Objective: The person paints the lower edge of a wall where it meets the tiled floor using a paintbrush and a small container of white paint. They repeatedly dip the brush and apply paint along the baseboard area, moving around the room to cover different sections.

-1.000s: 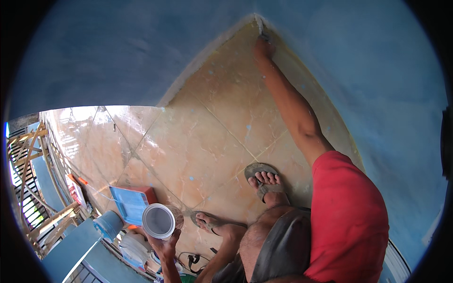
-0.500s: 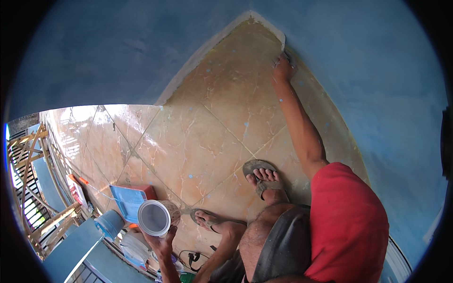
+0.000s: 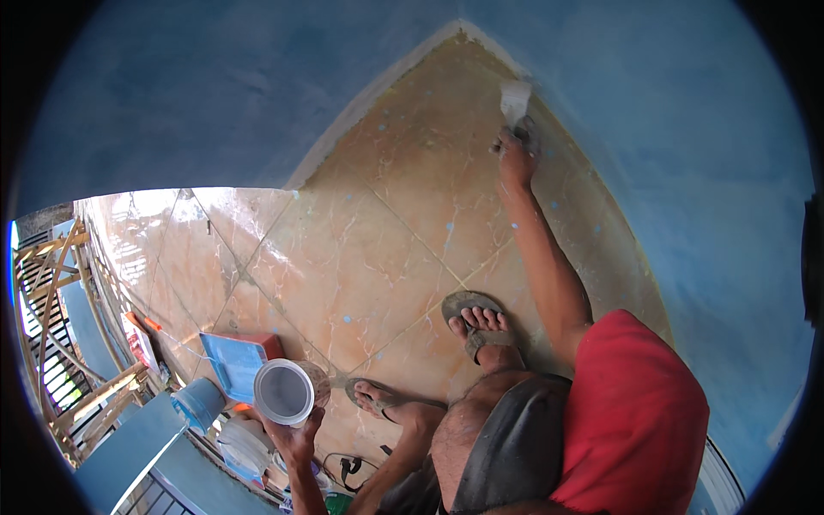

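My right hand (image 3: 519,150) is at the end of my outstretched arm near the far corner. It is closed round a flat paintbrush (image 3: 515,99) with a wide pale head, close to the foot of the right-hand wall. At the lower left, my left hand (image 3: 296,436) grips a clear plastic tub (image 3: 284,393) from below and the side. The tub's open mouth faces up, and grey-white shows inside. A pale strip (image 3: 365,99) runs along the foot of the far blue wall, meeting the tiled floor (image 3: 386,223).
Beyond the tub lies a blue and red paint tray (image 3: 233,360), with a light-blue bucket (image 3: 199,403) beside it. A bamboo frame (image 3: 77,343) stands at far left. Blue walls (image 3: 721,172) border the floor. My sandalled feet (image 3: 481,322) are on the tiles; a dark cord (image 3: 350,468) lies nearby.
My right hand has drawn back a little toward me, bringing the paintbrush off the wall's foot with its pale head now facing up to view. My left hand and the tub barely moved.
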The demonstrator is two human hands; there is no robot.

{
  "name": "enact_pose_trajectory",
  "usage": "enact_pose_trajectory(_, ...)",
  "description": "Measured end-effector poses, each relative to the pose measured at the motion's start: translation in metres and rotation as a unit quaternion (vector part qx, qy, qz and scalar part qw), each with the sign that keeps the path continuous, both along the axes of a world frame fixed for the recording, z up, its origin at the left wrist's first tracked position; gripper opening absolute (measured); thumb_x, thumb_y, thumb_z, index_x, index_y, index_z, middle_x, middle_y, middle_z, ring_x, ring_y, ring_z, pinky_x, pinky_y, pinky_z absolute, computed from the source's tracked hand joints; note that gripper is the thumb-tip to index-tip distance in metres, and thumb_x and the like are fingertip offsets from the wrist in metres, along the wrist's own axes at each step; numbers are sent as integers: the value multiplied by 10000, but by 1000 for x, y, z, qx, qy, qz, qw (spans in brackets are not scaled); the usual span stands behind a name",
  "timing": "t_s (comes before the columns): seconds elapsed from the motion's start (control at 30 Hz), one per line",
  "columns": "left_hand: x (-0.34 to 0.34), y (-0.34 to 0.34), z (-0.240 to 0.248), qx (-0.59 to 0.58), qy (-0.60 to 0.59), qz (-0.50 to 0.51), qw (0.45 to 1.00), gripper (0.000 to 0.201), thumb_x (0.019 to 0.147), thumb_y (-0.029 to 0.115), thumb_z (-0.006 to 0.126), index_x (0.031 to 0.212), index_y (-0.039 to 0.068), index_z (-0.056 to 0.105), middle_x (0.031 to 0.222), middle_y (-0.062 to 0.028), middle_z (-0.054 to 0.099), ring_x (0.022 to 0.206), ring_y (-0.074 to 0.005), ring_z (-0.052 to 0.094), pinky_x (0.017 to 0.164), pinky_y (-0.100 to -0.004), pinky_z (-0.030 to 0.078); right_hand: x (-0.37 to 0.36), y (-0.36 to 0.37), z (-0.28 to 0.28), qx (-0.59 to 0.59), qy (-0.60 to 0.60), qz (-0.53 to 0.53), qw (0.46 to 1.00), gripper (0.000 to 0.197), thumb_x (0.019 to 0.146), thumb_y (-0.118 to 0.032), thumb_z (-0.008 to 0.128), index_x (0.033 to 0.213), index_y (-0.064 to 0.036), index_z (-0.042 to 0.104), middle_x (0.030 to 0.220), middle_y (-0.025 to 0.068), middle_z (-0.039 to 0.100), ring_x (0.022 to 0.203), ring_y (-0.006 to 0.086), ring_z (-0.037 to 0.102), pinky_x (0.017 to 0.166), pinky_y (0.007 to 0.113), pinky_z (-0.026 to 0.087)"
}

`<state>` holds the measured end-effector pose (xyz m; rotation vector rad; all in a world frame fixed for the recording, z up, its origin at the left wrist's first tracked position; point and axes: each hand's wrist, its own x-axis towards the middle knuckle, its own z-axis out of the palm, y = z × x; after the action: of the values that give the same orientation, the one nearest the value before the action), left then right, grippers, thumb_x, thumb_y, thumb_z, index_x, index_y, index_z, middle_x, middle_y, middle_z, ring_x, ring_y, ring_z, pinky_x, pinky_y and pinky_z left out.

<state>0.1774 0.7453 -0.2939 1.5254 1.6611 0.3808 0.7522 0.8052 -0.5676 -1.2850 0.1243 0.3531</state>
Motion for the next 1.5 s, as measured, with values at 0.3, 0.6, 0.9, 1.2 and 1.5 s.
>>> enact_pose_trajectory(0.3, 16, 12, 3, 28, -12, -34, 999, 948, 678, 226, 940, 1456, 7, 444, 1332, -124, 573, 1185, -249, 586, 1054, -413, 478, 75, 109, -7, -292, -271, 143, 906, 472, 894, -189, 717, 1353, -79, 713, 1098, 179, 798, 962, 321, 768, 877, 454, 575)
enact_pose_trajectory(0.6, 10, 8, 2, 49, 16, -49, 997, 964, 678, 228, 963, 1460, 9, 442, 1316, -128, 586, 1168, -251, 599, 1042, -417, 488, 55, 168, -22, -260, -259, 107, 924, 385, 911, -237, 723, 1253, -73, 790, 1057, 196, 805, 1012, 347, 776, 896, 455, 576)
enact_pose_trajectory(0.9, 18, -1, 7, 21, -11, -18, 1000, 936, 690, 260, 984, 1418, 13, 450, 1284, -111, 602, 1138, -229, 608, 1029, -401, 497, -46, 143, -10, -214, -258, 261, 905, 360, 958, -215, 736, 1299, -110, 782, 1043, 173, 796, 921, 267, 745, 833, 410, 568)
enact_pose_trajectory(1.2, 12, -6, 13, 10, -4, 11, 1000, 931, 688, 262, 968, 1428, 13, 462, 1270, -110, 606, 1140, -237, 616, 1032, -410, 499, 29, 133, -37, -200, -204, 339, 896, 418, 888, -175, 774, 1286, -51, 789, 957, 38, 763, 834, 140, 650, 764, 344, 535)
enact_pose_trajectory(1.5, 9, -16, 11, 46, 9, 6, 999, 925, 686, 294, 952, 1417, 2, 466, 1268, -108, 607, 1145, -236, 615, 1042, -405, 499, 101, 153, -42, -77, -133, 61, 986, 202, 878, -65, 775, 1064, 13, 770, 891, 85, 762, 693, 148, 648, 630, 339, 512)
